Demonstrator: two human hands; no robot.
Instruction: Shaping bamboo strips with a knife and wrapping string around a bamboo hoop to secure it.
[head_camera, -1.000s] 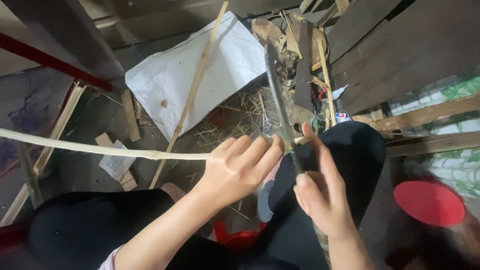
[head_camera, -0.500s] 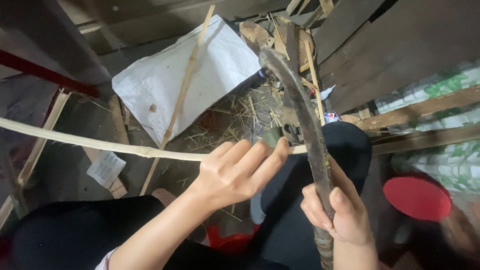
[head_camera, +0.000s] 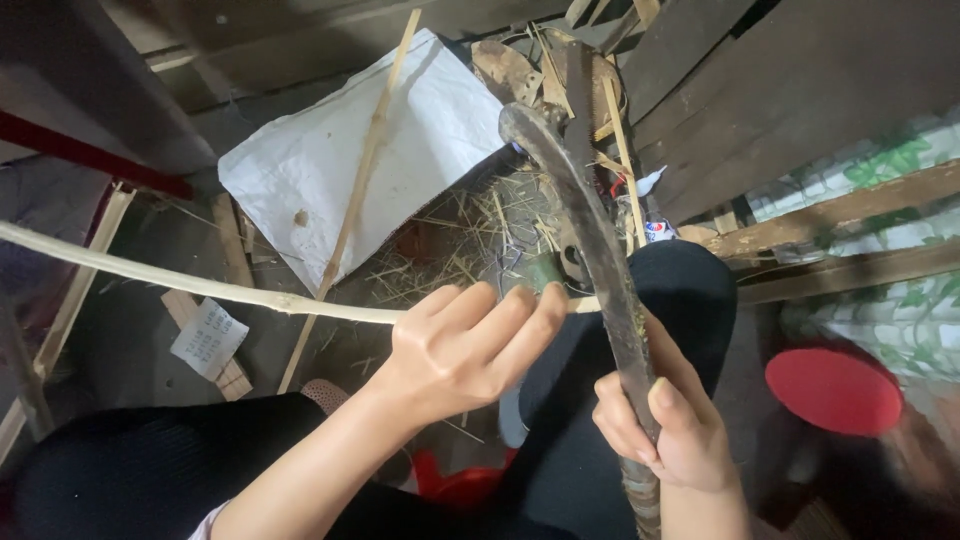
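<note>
My left hand (head_camera: 465, 345) grips a long pale peeled stick (head_camera: 180, 282) that runs from the left edge across to my knee. My right hand (head_camera: 665, 425) is closed around the handle of a dark, curved, rusty blade (head_camera: 590, 225), which points up and away with its hooked tip near the top centre. The blade's edge lies against the stick just right of my left fingers. My knees in black trousers (head_camera: 650, 300) sit under both hands.
A white sack (head_camera: 330, 170) lies on the floor ahead with a thin bamboo strip (head_camera: 360, 170) across it. Straw and scraps (head_camera: 470, 240) pile beside it. A red round stool (head_camera: 832, 388) stands at right; wooden planks (head_camera: 800, 80) lean beyond. A red bar (head_camera: 90, 155) crosses upper left.
My right hand has gone from open fingers near the blade to a full grip on its handle. The blade has swung closer and to the right, against the stick.
</note>
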